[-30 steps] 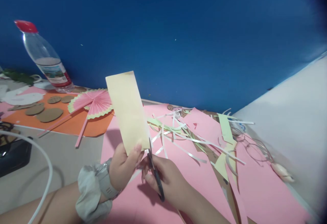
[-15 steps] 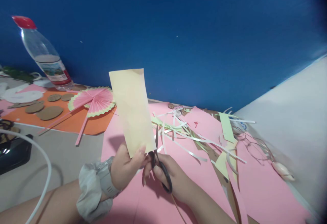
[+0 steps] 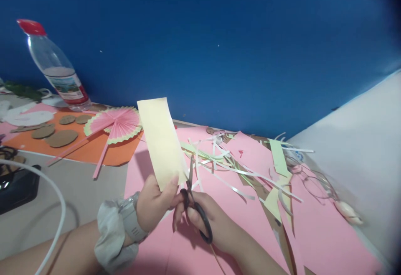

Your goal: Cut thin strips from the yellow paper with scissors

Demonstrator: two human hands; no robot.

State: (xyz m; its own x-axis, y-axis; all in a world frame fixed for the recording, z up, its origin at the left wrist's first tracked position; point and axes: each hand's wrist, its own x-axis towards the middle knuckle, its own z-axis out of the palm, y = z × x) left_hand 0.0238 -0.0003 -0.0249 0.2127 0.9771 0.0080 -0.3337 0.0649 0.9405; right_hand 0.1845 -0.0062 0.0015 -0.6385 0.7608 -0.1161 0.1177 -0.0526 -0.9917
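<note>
My left hand point(image 3: 158, 199) is closed on the lower end of a pale yellow paper strip point(image 3: 161, 141), which stands up and leans slightly left. A wristwatch point(image 3: 133, 218) and a light grey scrunchie point(image 3: 111, 233) circle that wrist. In my right hand point(image 3: 208, 218) is a pair of scissors point(image 3: 190, 183) with black handles, fingers through the loops. Its blades point upward beside the paper's lower right edge. Whether they bite into the paper, I cannot tell. Both hands are close together above pink paper point(image 3: 188, 250).
Left: a red-capped bottle point(image 3: 64, 74), a pink folded-paper fan point(image 3: 115, 124) and cardboard discs point(image 3: 62, 138) on orange paper point(image 3: 115, 154). A black phone-like object point(image 3: 21, 189) and white cable point(image 3: 61, 195) lie nearer. Right: tangled paper strips point(image 3: 225, 158) and green paper point(image 3: 278, 156). A blue wall point(image 3: 219, 57) rises behind.
The yellow paper's top has dropped lower and its visible face looks narrower. The scissors have shifted slightly down and left, and their blades look closer together. Both hands stay nearly in place.
</note>
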